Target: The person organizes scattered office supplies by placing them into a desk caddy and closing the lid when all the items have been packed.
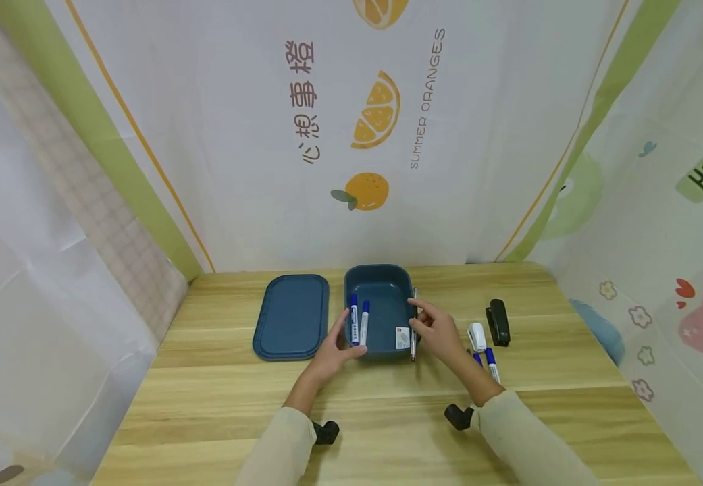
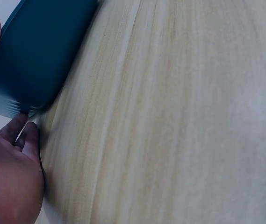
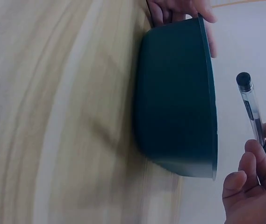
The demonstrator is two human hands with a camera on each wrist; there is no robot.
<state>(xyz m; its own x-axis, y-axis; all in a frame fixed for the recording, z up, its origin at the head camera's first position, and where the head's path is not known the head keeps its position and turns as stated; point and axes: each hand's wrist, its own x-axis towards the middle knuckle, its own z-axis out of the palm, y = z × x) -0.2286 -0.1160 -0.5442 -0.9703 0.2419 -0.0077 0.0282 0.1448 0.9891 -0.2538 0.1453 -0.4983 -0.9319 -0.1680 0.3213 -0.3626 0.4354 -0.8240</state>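
Observation:
My left hand holds the front left corner of a dark teal plastic box. Its thumb lies along the front rim while the other fingers reach up the left side. Two white markers with blue caps, one marker beside another marker, lean inside the box. My right hand pinches a clear pen with a black end between thumb and fingers. That pen is above the box's right rim, pointing front to back. In the left wrist view, fingertips touch the box's lower wall.
A teal lid lies left of the box. Right of it are a black stapler, a small white object and more blue-capped markers, partly covered by my right forearm. A printed curtain hangs behind the wooden table.

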